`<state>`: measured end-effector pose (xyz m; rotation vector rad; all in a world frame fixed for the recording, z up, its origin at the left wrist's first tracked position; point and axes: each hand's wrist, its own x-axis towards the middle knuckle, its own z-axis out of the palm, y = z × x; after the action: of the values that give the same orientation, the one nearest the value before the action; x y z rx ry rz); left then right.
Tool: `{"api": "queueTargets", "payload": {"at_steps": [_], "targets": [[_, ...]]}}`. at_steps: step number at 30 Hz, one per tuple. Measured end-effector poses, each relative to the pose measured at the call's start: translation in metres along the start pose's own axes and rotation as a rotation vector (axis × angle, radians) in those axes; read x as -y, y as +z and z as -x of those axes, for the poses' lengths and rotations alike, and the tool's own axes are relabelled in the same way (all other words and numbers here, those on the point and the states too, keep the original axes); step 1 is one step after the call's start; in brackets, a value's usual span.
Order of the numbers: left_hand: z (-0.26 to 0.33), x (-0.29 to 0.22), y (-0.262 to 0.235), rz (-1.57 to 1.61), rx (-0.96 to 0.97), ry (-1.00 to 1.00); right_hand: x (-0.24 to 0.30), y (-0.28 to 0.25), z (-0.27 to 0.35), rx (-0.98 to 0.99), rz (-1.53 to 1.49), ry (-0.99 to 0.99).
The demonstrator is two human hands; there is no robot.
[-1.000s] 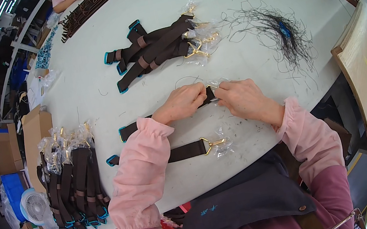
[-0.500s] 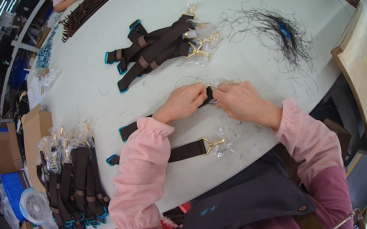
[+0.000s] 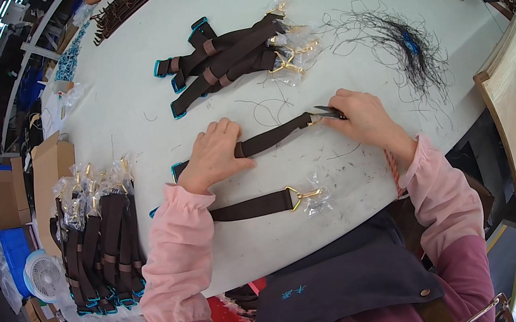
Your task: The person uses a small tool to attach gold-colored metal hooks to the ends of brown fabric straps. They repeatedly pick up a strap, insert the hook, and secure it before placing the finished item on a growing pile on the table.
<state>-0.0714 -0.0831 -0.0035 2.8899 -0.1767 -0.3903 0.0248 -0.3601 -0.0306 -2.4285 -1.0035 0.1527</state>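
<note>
One soft, light brown strap (image 3: 271,136) is pressed flat by the left hand (image 3: 214,155) – small snips (image 3: 329,112) are grasped in the right hand (image 3: 367,120) at its right end, so it is probably best held near the ends.

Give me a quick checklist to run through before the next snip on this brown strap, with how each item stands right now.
1. Strap held down: ok. The left hand lies flat on the brown strap.
2. Tool at the strap's end: ok. The right hand holds small snips at the strap's right end.
3. Blades open or shut: cannot tell, too small in the head view.
4. Left hand's fingers away from the blades: ok, they sit well along the strap from the snips.
5. Second strap out of the way: ok, it lies apart, nearer the body.
6. Loose thread pile away from the cut: ok, it lies beyond the right hand.
</note>
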Motion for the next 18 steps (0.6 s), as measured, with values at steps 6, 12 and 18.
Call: {"api": "queueTargets", "payload": {"at_steps": [6, 12, 18], "targets": [[0.060, 0.045, -0.036, 0.209, 0.103, -0.337, 0.029, -0.019, 0.007, -0.009, -0.344, -0.034], [0.142, 0.042, -0.016, -0.041, 0.119, -0.213, 0.054, 0.004, 0.015, 0.329, -0.210, -0.285], [0.110, 0.035, -0.029, -0.192, 0.052, 0.055, 0.059, 0.071, -0.055, -0.170, 0.051, -0.334]]}}
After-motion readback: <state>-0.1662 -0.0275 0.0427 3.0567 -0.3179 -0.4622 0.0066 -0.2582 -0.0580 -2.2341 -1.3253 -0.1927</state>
